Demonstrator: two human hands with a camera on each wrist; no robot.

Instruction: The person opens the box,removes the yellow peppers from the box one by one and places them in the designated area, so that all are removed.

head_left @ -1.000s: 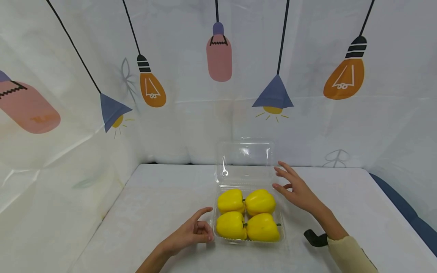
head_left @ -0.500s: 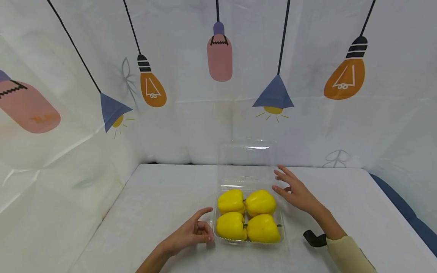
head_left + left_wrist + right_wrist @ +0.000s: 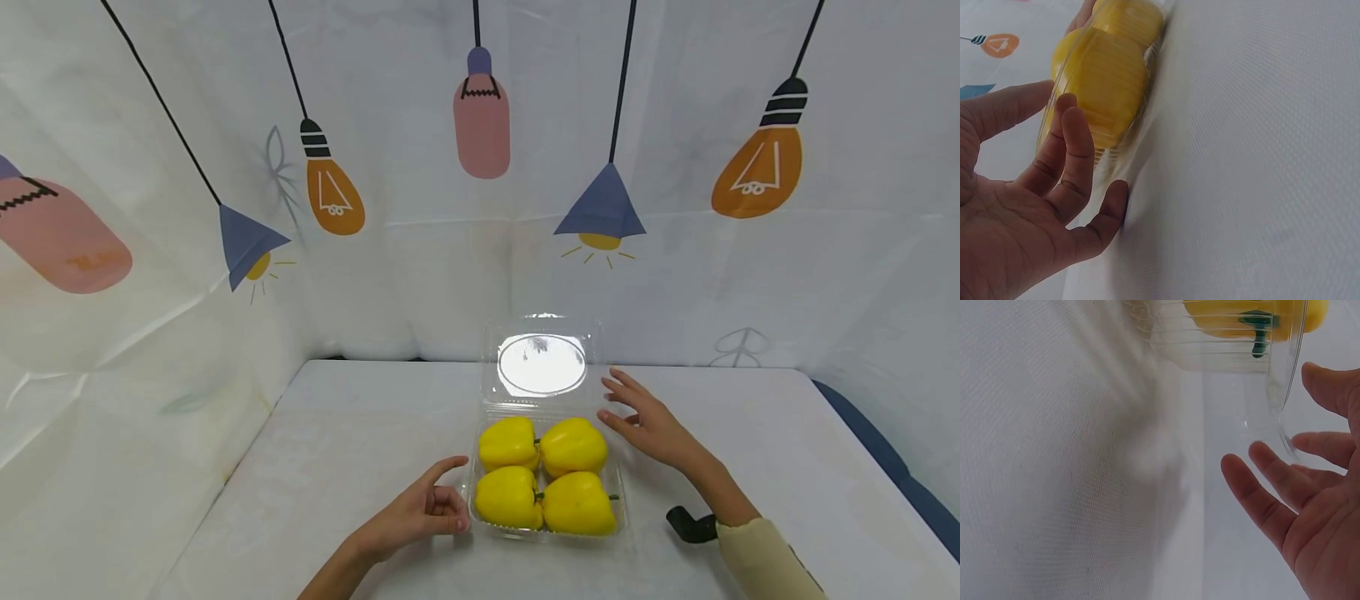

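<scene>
A clear plastic clamshell box (image 3: 480, 533) stands on the table with its lid (image 3: 491, 392) raised at the back. Inside sit several yellow bell peppers (image 3: 576, 502) with green stems. At the box's left side is my left hand (image 3: 420, 512). In the left wrist view one extended fingertip meets the clear rim, while the other fingers (image 3: 1079, 169) bend loosely beside the wall. My right hand (image 3: 652, 425) hovers by the back right corner, near the lid's right edge, with its fingers spread and nothing between them. The right wrist view shows its fingertips (image 3: 1238, 472) beside the clear plastic.
The white table (image 3: 337, 433) carries the box. A black bent object (image 3: 693, 525) shows by the right sleeve (image 3: 768, 558). Behind the table hangs a white sheet (image 3: 420, 275) printed with lamps, and something dark blue (image 3: 862, 425) lies beyond the right edge.
The lid has tipped farther back, its top edge sitting lower, and a bright glare now shows on it. My right hand has lowered slightly; the left hand and peppers stay put.
</scene>
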